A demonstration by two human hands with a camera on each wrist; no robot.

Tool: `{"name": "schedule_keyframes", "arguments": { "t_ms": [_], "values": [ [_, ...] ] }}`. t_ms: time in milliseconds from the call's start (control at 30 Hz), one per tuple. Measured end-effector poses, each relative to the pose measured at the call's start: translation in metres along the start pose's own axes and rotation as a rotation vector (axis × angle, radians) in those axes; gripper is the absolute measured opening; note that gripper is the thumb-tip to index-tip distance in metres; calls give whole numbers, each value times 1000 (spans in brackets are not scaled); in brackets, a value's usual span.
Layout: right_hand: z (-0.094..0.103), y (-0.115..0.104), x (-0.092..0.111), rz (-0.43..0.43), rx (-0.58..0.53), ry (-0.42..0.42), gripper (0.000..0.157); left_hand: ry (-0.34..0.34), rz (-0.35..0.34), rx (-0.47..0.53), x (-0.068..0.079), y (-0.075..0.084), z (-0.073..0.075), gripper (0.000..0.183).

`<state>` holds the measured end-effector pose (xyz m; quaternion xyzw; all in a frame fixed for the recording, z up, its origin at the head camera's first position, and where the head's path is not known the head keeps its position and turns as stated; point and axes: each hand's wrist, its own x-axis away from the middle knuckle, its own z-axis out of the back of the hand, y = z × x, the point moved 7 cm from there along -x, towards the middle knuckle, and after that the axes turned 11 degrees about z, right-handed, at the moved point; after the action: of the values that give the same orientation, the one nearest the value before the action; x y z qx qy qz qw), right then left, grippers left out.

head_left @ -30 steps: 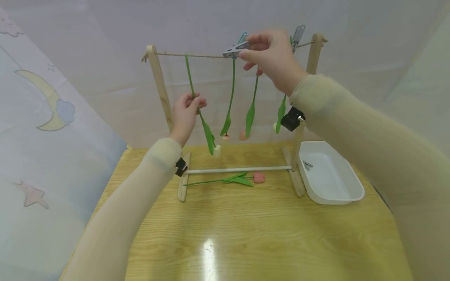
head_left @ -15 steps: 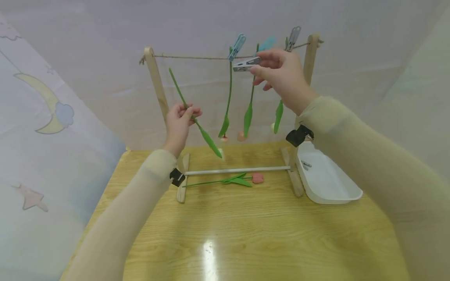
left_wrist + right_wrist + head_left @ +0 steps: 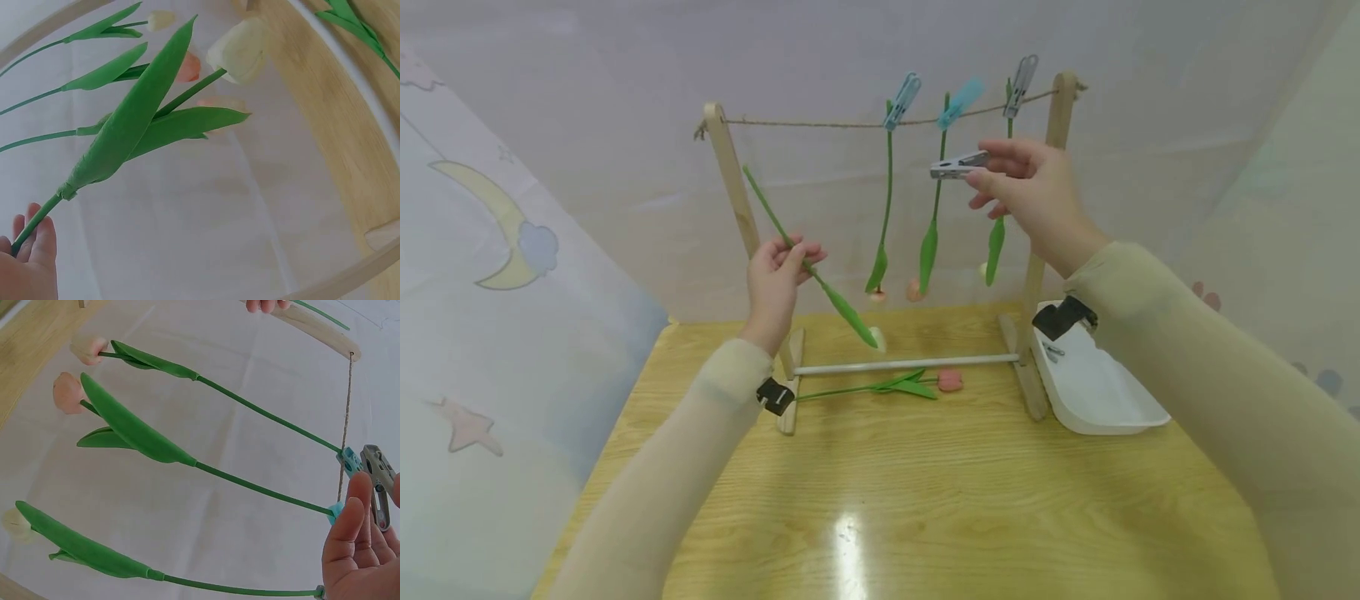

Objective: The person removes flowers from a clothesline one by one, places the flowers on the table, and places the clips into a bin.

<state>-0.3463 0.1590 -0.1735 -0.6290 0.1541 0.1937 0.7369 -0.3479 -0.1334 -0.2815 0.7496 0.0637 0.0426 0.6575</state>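
My left hand (image 3: 777,279) pinches the green stem of a white artificial tulip (image 3: 240,50), which slants head-down in front of the rack's left post. A grey clothespin (image 3: 958,166) is held between the thumb and fingers of my right hand (image 3: 1037,187), below the rope and in front of the hanging flowers. Along the twine rope (image 3: 808,125), two blue clothespins (image 3: 902,100) and another grey clothespin (image 3: 1021,86) clip three tulips by their stems, heads down. In the right wrist view the hanging tulips (image 3: 134,434) show peach and pale heads.
The wooden rack (image 3: 730,179) stands at the back of the table (image 3: 925,492), with a white crossbar (image 3: 910,364) low down. A pink tulip (image 3: 950,381) lies in front of that bar. On the right, a white basin (image 3: 1105,392) holds small clothespins (image 3: 1052,352).
Both hands have drawn away from the rope and down. The left tulip's stem end has dropped below the rope and tilted left; the right hand has moved right with its clothespin.
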Motion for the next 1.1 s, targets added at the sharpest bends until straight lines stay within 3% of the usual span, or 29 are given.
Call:
{"name": "schedule_keyframes", "arguments": {
  "t_ms": [200, 433, 733, 933, 1100],
  "values": [
    [10, 8, 8, -13, -61, 21, 41, 32, 38, 66, 4, -12, 6, 10],
    [20, 17, 15, -17, -106, 50, 40, 54, 68, 109, 9, -26, 14, 8],
    [32, 32, 29, -60, -84, 61, 44, 63, 68, 193, 15, -38, 19, 6],
    [39, 42, 39, -60, -131, 73, 41, 95, 84, 274, 19, -51, 22, 6],
    [46, 48, 47, -75, -105, 88, 37, 130, 112, 317, 24, -66, 23, 3]
  ]
}}
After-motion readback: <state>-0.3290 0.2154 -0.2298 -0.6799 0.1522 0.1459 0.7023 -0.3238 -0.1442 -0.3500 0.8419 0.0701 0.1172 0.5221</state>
